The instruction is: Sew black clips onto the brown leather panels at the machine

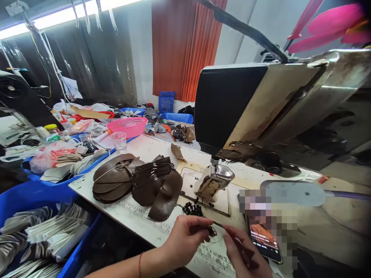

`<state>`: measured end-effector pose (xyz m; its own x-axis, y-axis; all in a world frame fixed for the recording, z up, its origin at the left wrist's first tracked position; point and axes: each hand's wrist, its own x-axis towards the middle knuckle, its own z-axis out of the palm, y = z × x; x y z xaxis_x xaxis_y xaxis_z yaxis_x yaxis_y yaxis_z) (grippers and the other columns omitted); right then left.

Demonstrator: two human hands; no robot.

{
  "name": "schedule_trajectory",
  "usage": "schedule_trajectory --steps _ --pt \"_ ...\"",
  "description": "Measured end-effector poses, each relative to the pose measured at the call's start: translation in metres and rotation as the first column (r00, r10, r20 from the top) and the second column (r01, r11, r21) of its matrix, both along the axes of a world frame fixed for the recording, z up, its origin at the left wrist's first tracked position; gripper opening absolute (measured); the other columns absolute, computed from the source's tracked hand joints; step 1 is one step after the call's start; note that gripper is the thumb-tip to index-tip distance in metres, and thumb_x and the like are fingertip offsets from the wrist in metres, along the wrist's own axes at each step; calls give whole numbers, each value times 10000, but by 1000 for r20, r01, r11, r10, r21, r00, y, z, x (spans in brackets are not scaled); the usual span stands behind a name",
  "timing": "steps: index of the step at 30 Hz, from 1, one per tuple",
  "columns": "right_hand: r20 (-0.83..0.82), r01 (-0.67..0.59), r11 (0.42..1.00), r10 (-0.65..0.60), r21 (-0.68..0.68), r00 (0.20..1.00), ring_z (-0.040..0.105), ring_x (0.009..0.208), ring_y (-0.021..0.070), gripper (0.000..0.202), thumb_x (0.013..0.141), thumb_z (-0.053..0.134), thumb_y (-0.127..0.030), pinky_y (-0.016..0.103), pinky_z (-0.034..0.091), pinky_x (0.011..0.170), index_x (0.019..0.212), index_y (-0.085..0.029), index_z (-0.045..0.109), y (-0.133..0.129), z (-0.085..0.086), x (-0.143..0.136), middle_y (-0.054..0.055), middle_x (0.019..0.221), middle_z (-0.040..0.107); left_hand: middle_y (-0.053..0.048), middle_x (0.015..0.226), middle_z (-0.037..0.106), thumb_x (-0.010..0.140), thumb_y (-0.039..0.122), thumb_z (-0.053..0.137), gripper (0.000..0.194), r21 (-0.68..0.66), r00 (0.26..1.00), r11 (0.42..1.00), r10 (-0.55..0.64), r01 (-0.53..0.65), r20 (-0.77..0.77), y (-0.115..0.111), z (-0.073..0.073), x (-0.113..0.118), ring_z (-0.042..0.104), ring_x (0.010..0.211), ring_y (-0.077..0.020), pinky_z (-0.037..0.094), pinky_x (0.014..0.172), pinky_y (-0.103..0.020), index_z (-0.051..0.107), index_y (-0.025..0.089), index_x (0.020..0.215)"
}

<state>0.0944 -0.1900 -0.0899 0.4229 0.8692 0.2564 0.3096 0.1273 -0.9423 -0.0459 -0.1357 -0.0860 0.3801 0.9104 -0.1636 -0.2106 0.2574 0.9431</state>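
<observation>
My left hand (187, 237) is closed in a pinch on a small dark piece (213, 231) with a thin edge or strip that stretches across to the other hand. My right hand (246, 251) is closed too, with dark brown material (245, 253) showing between its fingers. Both hands are above the front of the white sewing table (165, 227), near the sewing machine's foot area (213, 181). A little black cluster of cut pieces (193, 209) lies just beyond the left hand. Left of it are fanned brown leather pieces (168, 195) and a rounded brown stack (113, 179).
The sewing machine head (232, 104) overhangs the right side. A lit phone (265, 239) lies beside my right hand. A clear plastic cup (118, 143) and a pink basket (127, 126) stand farther back. Blue bins (14, 199) with stacked pale pieces sit at the left.
</observation>
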Motion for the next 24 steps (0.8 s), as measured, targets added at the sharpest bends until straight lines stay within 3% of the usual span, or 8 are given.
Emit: schedule_trajectory --steps 5,10,16,20,22,24 --pt "-201 -119 973 79 -198 976 629 665 199 340 683 714 -514 270 510 593 846 -216 705 5 5 -4 26 709 672 -85 906 748 732 101 577 387 257 987 966 16 27 -161 -2 -2 -2 685 792 -184 533 734 -286 669 138 1105" --pt "-75 -167 977 158 -132 985 574 629 159 289 706 716 -447 241 462 532 912 -243 721 5 0 -6 17 778 649 -53 915 758 784 64 514 410 444 958 895 83 50 -275 -5 -2 -5 700 839 -181 526 808 -293 631 175 1161" --pt "105 -283 957 288 -60 952 497 513 114 177 768 692 -339 218 405 453 928 -268 717 8 1 -3 0 746 611 -55 946 753 767 48 520 492 461 938 885 99 70 -331 -3 -9 -5 700 850 -179 530 792 -287 542 170 1243" --pt "-7 -191 981 191 -45 982 466 523 111 145 762 693 -377 219 386 472 800 -238 679 5 4 -9 3 759 598 -57 865 752 793 98 539 314 493 920 868 136 68 -367 -2 -3 -7 693 766 -171 522 727 -265 646 176 1078" --pt "-58 -143 987 139 -74 989 460 529 113 197 765 678 -418 218 387 480 746 -222 663 4 4 -11 1 721 591 -55 810 744 821 157 553 185 514 899 853 155 87 -409 -2 1 -9 678 731 -169 504 699 -259 707 189 918" --pt "-108 -110 985 96 -134 990 433 504 111 261 765 660 -472 218 373 463 738 -213 660 3 4 -11 -16 628 547 -54 768 732 837 198 557 173 482 898 868 116 116 -425 -2 4 -12 660 710 -165 489 674 -251 730 197 841"
